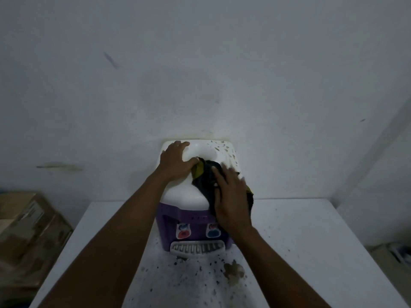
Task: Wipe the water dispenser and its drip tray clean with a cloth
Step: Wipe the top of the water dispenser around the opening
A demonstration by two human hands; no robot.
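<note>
Dim light falls on a plain white wall (200, 63) with a few dark scuffs, and on a white table (311, 241) pushed against it. On the table, its back against the wall, stands the water dispenser (184, 192), a purple body under a white top. It is upright, with its front facing the person. Two tap labels show on that front, a red one (183, 231) on the left and a blue one (212, 230) on the right.

The drip tray (196, 247) juts out at the foot of the front. It is pale and slotted, and its long axis runs left to right, parallel to the table's near edge.

The left hand (175, 161) lies flat on the left part of the white top, fingers spread and straight, thumb reaching toward the cloth. It holds nothing.

The right hand (231, 196) presses the cloth (205, 174) onto the front right of the top. Its fingers are extended over the fabric rather than curled round it, though they are blurred. The cloth is dark with a yellow-green edge, bunched between the two hands and hanging a little over the right side.

Dark specks (226, 150) dot the back right corner of the top. More specks and a brownish stain (233, 271) lie on the table just in front of the tray.

Cardboard boxes (29, 218) sit low at the left, beside the table.
</note>
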